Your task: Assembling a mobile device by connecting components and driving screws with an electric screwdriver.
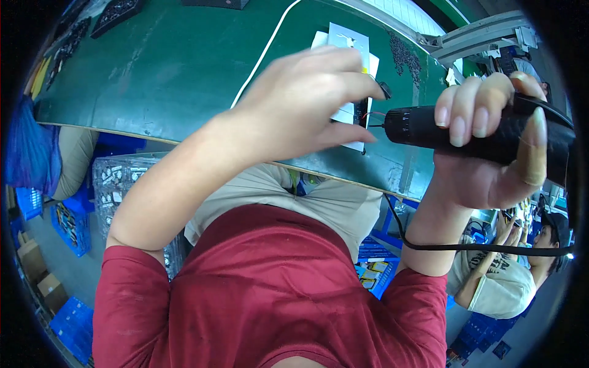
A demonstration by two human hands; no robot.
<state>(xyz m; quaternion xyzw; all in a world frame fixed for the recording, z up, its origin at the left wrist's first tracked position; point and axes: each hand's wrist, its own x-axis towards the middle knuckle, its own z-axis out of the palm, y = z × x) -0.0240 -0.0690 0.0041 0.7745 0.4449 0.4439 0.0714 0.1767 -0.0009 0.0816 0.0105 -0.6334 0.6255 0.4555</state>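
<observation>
My right hand (485,135) is wrapped round a black electric screwdriver (417,124), held level with its thin bit pointing left. A black cord (478,248) hangs in a loop below it. Facing the bit is my left hand (307,101), somewhat blurred, with thumb and index finger spread apart. A small black part (384,90) shows at the index fingertip; whether the finger touches it I cannot tell. Thin red wires (372,115) show near the bit. Behind the left hand lie white and pale sheets or plates (353,38) on the green tabletop (184,67), partly covered by it.
Small dark pieces (405,58) lie scattered at the table's far right. A white cable (264,58) crosses the tabletop. A black tray (116,15) stands far left. Clear plastic trays (126,175) are beside my lap. Blue crates (70,227) stand left. Another person (503,276) works at right.
</observation>
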